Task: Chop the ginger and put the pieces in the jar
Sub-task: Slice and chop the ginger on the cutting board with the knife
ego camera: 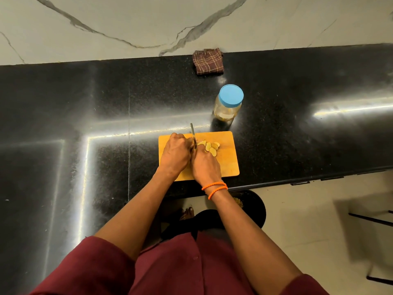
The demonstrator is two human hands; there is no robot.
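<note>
Fingers of your right hand [205, 165] curl round the knife [193, 136]; your left hand [176, 153] grips unsliced ginger, mostly hidden.
Pale oval ginger slices [209, 146] overlap on the cutting board [227, 165] near the tabletop's front edge.

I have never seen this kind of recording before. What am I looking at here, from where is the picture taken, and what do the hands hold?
There is no machine here. A person wears a camera on the head, so the one picture looks forward and down at that person's own arms. On the dark counter lies a wooden board. The right hand, with orange bands at its wrist, grips a knife; only the blade shows. The left hand is curled just left of the blade, probably holding the uncut ginger, which is hidden. Ginger slices lie on the board right of the blade. Behind the board stands a jar with its blue lid still on. A folded checked cloth lies by the wall.
</note>
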